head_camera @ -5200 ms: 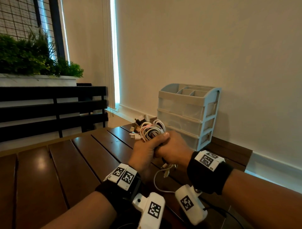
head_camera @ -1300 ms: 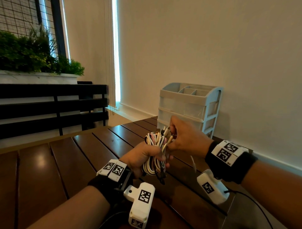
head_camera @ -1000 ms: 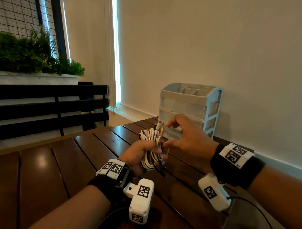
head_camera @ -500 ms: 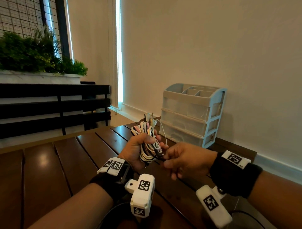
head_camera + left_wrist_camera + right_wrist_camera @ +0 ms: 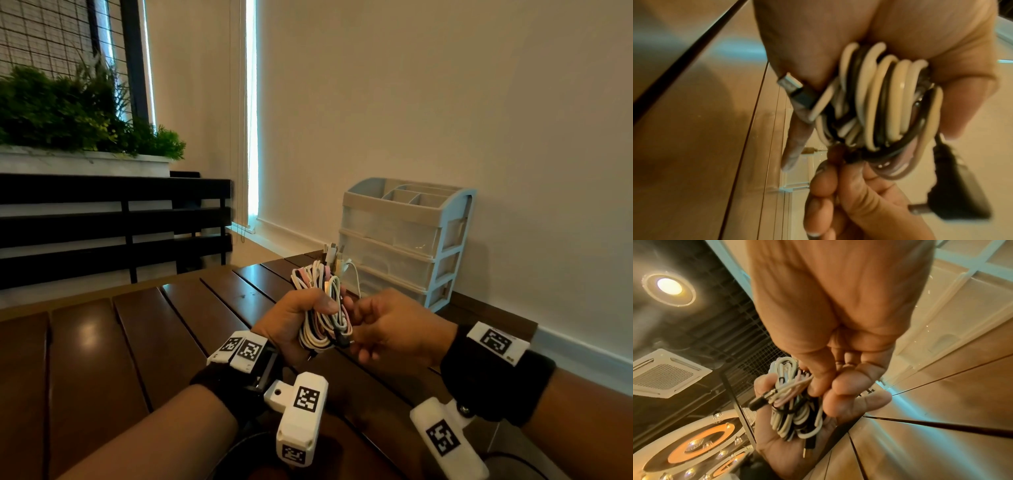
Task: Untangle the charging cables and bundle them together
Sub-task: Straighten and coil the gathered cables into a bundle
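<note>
A coiled bundle of white, pink and black charging cables (image 5: pixel 322 284) is held upright above the table. My left hand (image 5: pixel 291 322) grips it round the middle. Several plug ends stick out of its top. My right hand (image 5: pixel 383 329) sits against the bundle's lower right side, thumb and fingers pinching a strand there. A thin white cable (image 5: pixel 356 277) loops from the top down towards that hand. The left wrist view shows the coils (image 5: pixel 890 100), a metal USB plug (image 5: pixel 791 87) and a hanging black plug (image 5: pixel 953 194). The right wrist view shows the bundle (image 5: pixel 789 415) lying in the left palm.
A dark slatted wooden table (image 5: pixel 137 342) lies under both hands. A pale blue three-drawer organiser (image 5: pixel 404 240) stands against the wall just behind the bundle. A black bench (image 5: pixel 102 222) and a planter with greenery (image 5: pixel 68 113) are at the far left.
My right hand dropped from the plug ends at the bundle's top to its lower right side and now pinches a strand. The left hand kept its grip and lifted slightly.
</note>
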The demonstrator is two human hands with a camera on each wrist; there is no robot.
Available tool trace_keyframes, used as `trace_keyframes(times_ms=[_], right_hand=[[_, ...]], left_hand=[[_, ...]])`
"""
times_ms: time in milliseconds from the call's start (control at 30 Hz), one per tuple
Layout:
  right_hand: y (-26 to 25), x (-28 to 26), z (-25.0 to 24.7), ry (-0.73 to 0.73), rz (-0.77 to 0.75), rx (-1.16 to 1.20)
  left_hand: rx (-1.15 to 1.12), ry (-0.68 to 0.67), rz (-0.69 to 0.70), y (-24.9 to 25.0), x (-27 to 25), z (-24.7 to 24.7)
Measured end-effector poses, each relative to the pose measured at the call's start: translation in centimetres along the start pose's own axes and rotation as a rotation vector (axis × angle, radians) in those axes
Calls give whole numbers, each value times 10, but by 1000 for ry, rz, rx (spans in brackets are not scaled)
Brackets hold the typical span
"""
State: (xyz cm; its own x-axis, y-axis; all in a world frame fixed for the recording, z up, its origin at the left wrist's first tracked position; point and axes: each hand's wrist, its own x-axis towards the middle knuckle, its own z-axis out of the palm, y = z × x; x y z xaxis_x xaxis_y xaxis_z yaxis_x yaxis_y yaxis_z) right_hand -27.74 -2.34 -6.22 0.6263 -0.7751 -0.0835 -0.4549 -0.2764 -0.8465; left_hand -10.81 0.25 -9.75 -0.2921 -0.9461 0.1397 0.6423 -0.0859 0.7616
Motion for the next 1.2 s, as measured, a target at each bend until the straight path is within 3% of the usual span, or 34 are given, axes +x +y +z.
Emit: trace_keyframes(times_ms=[200, 367, 433, 567, 700, 833, 1000, 1200], right_hand=[[4, 0, 1, 103, -59, -178], [5, 1, -3, 339, -191, -562], [5, -1, -6, 302, -184, -598], [0, -6, -20, 98, -145, -342], [-10, 1, -31, 462, -269, -352], [-11, 8, -29, 320, -178, -107], [-10, 10, -23, 290, -126, 116], [-11, 12, -20, 304, -102, 196]], left_hand=[[-31, -6, -22, -5, 2, 0], [91, -52, -27, -10, 0, -1], [168, -62, -9, -12, 0, 1], [212, -73, 37, -11, 0, 0], [261, -64, 63, -11, 0, -6], [235, -77, 90, -10, 1, -5], [197, -99, 96, -11, 1, -7], [264, -88, 88, -7, 2, -10]])
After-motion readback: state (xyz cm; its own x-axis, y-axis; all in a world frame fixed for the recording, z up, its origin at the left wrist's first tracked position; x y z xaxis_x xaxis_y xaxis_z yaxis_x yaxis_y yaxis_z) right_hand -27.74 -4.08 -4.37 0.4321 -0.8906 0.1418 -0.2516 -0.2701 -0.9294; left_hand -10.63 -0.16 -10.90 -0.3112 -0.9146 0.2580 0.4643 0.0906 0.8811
